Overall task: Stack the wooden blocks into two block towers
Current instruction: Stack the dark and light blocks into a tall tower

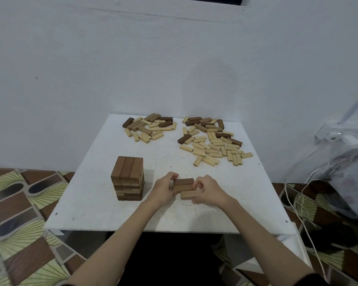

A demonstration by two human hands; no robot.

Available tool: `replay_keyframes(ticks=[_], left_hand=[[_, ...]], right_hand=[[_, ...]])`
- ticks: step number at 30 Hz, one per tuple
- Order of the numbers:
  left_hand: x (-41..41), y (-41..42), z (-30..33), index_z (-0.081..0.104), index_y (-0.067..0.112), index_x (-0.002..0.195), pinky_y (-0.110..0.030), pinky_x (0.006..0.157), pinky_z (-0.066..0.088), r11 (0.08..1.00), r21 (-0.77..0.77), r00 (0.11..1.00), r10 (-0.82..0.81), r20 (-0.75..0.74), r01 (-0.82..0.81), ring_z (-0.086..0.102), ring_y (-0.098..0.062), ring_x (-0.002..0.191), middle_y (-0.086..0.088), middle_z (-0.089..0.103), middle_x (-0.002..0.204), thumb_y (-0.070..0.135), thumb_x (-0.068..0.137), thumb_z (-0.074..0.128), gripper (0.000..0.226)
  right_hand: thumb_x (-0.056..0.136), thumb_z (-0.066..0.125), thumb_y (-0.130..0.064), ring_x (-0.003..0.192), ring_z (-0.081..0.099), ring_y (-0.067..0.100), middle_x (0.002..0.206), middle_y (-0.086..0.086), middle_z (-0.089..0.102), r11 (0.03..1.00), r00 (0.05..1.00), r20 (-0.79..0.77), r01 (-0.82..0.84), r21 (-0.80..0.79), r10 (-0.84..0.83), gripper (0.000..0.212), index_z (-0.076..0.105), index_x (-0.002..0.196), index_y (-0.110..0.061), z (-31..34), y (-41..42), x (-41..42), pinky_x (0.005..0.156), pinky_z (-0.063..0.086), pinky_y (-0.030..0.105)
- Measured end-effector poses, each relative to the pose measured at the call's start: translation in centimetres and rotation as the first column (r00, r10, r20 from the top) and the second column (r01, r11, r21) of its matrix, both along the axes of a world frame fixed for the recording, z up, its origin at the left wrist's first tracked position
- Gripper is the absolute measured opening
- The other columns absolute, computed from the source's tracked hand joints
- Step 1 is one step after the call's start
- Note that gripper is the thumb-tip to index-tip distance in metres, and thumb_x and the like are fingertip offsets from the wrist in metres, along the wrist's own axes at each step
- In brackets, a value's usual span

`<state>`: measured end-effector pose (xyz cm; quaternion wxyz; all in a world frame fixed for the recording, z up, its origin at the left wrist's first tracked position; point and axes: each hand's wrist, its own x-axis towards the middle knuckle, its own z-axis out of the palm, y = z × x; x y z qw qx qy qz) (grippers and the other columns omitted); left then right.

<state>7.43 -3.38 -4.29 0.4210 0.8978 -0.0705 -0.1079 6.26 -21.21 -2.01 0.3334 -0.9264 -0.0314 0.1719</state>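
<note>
Holding: our left hand [163, 187] and right hand [210, 190] meet near the bench's [103, 211] front middle, forearms reaching in from 6 o'clock.
Left fingers: curled round the 9 o'clock end of the brown blocks [183, 185] lying side by side.
Right fingers: bent and clamped on the 3 o'clock end of those blocks, with the thumb on a paler block [191, 194] just at their 6 o'clock side.
Finished tower [128, 178]: at 9 o'clock of our hands, square, crossed layers, three smooth brown bars on top.
Loose blocks: one pile [150, 126] at 12 o'clock, a larger pile [213, 141] at 1 o'clock; pale and dark rectangular bars, jumbled.
Bench surface: white painted board, speckled, with small holes near the corners.
Floor [19, 203]: patterned covering in brown and yellow-green.
</note>
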Motion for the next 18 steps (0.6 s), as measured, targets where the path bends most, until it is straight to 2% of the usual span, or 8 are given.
replay_keyframes(ticks=[4,7,8,9,11,13,15,18], left_hand=[[0.0,-0.1,0.4,0.044,0.013,0.131,-0.020,0.075,0.039,1.000,0.012,1.000,-0.017,-0.007,0.017,0.048,-0.018,0.093,-0.007,0.049,0.133,-0.007,0.086,0.054,0.051],[-0.1,-0.3,0.6,0.043,0.011,0.134,-0.008,0.061,0.040,1.000,-0.017,0.999,-0.022,-0.031,0.022,0.048,-0.019,0.096,-0.010,0.046,0.134,-0.003,0.088,0.054,0.049],[-0.1,-0.4,0.7,0.042,0.010,0.135,-0.005,0.062,0.040,1.000,-0.025,0.999,-0.013,-0.042,0.012,0.049,-0.020,0.099,-0.010,0.045,0.135,-0.002,0.089,0.053,0.048],[-0.1,-0.4,0.8,0.041,0.010,0.136,-0.007,0.070,0.041,1.000,-0.025,0.999,0.005,-0.043,-0.006,0.050,-0.021,0.102,-0.010,0.044,0.136,-0.001,0.090,0.052,0.048],[-0.1,-0.3,0.9,0.039,0.012,0.137,-0.019,0.085,0.041,0.999,-0.005,0.998,0.039,-0.047,-0.040,0.050,-0.021,0.106,-0.009,0.042,0.138,0.004,0.090,0.057,0.052],[-0.2,-0.2,1.1,0.034,0.015,0.140,-0.024,0.088,0.041,0.999,-0.008,0.992,0.049,-0.118,-0.050,0.049,-0.020,0.107,-0.006,0.038,0.137,0.012,0.080,0.073,0.071],[-0.3,-0.3,1.3,0.030,0.017,0.141,-0.030,0.097,0.041,0.999,0.025,0.983,0.045,-0.178,-0.041,0.046,-0.022,0.117,-0.004,0.036,0.136,0.016,0.069,0.083,0.090],[-0.4,-0.6,1.4,0.028,0.018,0.142,-0.030,0.095,0.040,0.998,0.052,0.978,0.055,-0.202,-0.046,0.044,-0.021,0.119,-0.005,0.038,0.132,0.011,0.066,0.083,0.094]], right_hand=[[0.069,0.081,-0.009,0.073,0.036,0.006,0.099,0.001,0.037,0.999,0.999,0.015,0.049,-0.006,-0.049,0.047,0.047,0.100,-0.017,-0.3,0.7,0.0,0.053,0.030,0.017],[0.067,0.082,-0.010,0.079,0.039,0.011,0.101,0.002,0.038,0.998,0.997,0.024,0.070,-0.007,-0.070,0.054,0.047,0.108,-0.013,-0.2,1.1,0.0,0.054,0.033,0.019],[0.067,0.082,-0.009,0.082,0.041,0.013,0.102,0.003,0.039,0.997,0.997,0.013,0.075,-0.002,-0.075,0.058,0.046,0.112,-0.012,-0.1,1.1,0.0,0.054,0.034,0.019],[0.066,0.083,-0.009,0.086,0.042,0.015,0.104,0.003,0.039,0.996,0.996,-0.009,0.085,0.005,-0.085,0.062,0.045,0.116,-0.013,0.1,1.0,0.0,0.055,0.035,0.019],[0.065,0.085,-0.011,0.095,0.045,0.018,0.109,0.003,0.040,0.993,0.991,-0.070,0.113,0.023,-0.112,0.074,0.041,0.124,-0.014,0.5,0.7,0.1,0.061,0.039,0.021],[0.066,0.085,-0.011,0.101,0.045,0.019,0.112,0.004,0.041,0.989,0.984,-0.121,0.139,0.042,-0.133,0.082,0.035,0.130,-0.015,0.9,0.3,0.1,0.067,0.039,0.022],[0.066,0.084,-0.007,0.102,0.046,0.020,0.112,0.006,0.042,0.984,0.976,-0.159,0.164,0.069,-0.152,0.085,0.033,0.134,-0.015,1.1,0.2,0.1,0.063,0.039,0.020],[0.068,0.080,0.002,0.100,0.049,0.021,0.112,0.007,0.045,0.977,0.966,-0.188,0.195,0.089,-0.176,0.085,0.032,0.137,-0.014,0.9,0.3,0.2,0.072,0.045,0.025]])
